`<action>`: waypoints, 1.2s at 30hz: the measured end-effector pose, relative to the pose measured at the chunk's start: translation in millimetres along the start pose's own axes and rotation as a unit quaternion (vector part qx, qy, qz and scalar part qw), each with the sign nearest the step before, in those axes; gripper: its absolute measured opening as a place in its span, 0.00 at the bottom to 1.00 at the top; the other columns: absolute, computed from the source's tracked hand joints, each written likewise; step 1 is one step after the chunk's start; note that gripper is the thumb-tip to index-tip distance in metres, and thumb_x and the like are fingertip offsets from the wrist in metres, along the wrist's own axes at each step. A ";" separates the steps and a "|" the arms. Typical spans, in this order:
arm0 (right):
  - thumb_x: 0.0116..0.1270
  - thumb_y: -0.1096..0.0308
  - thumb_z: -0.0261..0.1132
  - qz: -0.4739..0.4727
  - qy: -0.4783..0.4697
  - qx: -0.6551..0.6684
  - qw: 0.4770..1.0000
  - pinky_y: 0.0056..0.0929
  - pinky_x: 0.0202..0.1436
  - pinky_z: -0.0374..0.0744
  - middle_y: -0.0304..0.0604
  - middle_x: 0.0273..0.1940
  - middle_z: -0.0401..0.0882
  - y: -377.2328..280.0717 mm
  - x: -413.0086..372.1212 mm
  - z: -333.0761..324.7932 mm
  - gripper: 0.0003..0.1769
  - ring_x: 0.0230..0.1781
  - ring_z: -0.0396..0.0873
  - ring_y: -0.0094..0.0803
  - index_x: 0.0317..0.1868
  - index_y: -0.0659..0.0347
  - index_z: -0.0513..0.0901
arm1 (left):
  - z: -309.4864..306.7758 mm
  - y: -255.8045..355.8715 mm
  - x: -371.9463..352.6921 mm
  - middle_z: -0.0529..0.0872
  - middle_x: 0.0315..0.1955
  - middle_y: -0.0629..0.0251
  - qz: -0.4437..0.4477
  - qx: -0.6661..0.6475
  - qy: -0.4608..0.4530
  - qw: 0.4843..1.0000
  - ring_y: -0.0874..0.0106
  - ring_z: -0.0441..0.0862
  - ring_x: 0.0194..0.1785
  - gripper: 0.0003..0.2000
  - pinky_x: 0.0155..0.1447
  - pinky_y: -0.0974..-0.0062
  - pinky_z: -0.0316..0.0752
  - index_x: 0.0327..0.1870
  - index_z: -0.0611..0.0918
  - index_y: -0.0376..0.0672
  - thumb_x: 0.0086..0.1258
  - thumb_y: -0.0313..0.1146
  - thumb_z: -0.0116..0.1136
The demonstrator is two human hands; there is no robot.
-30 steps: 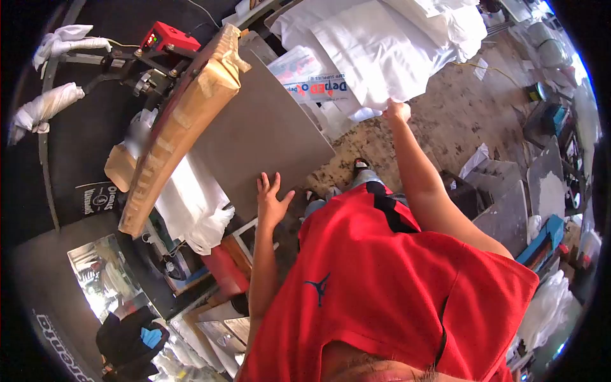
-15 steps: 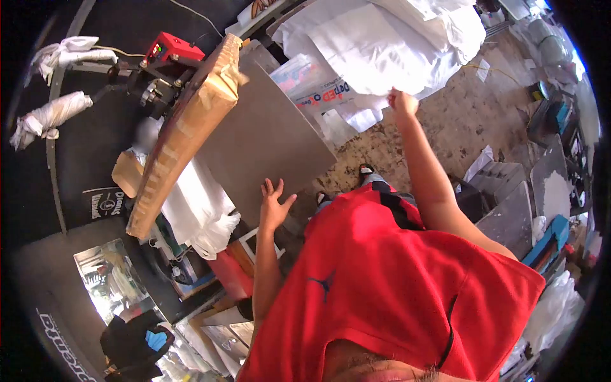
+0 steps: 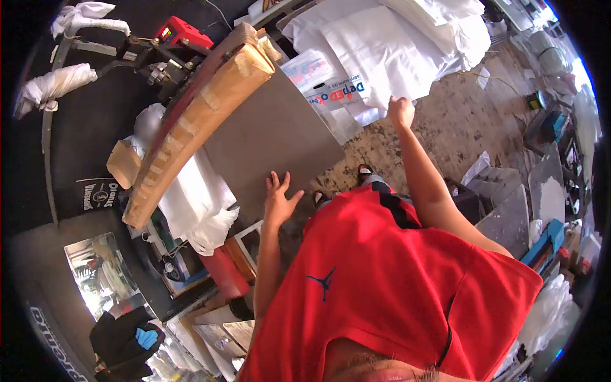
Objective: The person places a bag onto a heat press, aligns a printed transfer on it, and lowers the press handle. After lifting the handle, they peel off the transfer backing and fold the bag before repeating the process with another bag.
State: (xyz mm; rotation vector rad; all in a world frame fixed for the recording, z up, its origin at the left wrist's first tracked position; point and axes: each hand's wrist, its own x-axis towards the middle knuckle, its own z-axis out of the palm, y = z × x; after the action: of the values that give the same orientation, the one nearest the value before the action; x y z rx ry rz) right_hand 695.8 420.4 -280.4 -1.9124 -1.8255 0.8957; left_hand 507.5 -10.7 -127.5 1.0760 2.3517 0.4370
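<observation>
Right arm: reaching forward, nearly straight.
Right hand [image 3: 401,113]: pinching the white sheet's [image 3: 375,51] near edge.
Left hand [image 3: 282,202]: spreading fingers at the grey board [image 3: 273,124], gripping nothing; contact unclear.
White sheet: lying partly over the printed bag [image 3: 312,73].

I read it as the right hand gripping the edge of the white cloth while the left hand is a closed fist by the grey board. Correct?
Not quite: the head view shows the left hand open and spread by the grey board, while the right hand grips the edge of the white cloth.
</observation>
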 end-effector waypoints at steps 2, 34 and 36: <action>0.63 0.53 0.66 -0.097 -0.009 -0.012 0.995 0.49 0.54 0.82 0.58 0.41 0.89 -34.5 -12.0 -1.0 0.19 0.46 0.87 0.53 0.44 0.59 0.90 | 0.2 0.1 0.2 0.52 0.80 0.38 -0.012 0.011 -0.013 1.000 0.37 0.46 0.82 0.39 0.79 0.48 0.57 0.77 0.69 0.50 0.68 0.56 0.66; 0.66 0.62 0.65 0.190 0.098 -0.014 0.977 0.43 0.58 0.85 0.57 0.50 0.88 -28.7 8.1 -53.0 0.17 0.53 0.87 0.50 0.46 0.66 0.90 | -6.2 6.4 -0.9 0.51 0.79 0.34 0.010 0.035 -0.023 0.999 0.35 0.47 0.81 0.40 0.79 0.48 0.59 0.78 0.67 0.46 0.68 0.54 0.66; 0.65 0.61 0.66 0.189 0.089 -0.027 0.978 0.43 0.60 0.84 0.55 0.52 0.88 -28.6 10.8 -50.6 0.17 0.55 0.87 0.49 0.47 0.65 0.89 | -4.1 0.2 -1.2 0.51 0.79 0.35 0.016 0.038 -0.017 0.999 0.35 0.47 0.81 0.40 0.79 0.48 0.59 0.79 0.66 0.47 0.68 0.54 0.66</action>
State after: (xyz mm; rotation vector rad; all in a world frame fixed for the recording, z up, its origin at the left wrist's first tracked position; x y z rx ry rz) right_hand 706.8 442.9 -226.8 -2.3386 -1.4230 0.7589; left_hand 506.1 -11.7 -123.7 1.1492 2.3403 0.3421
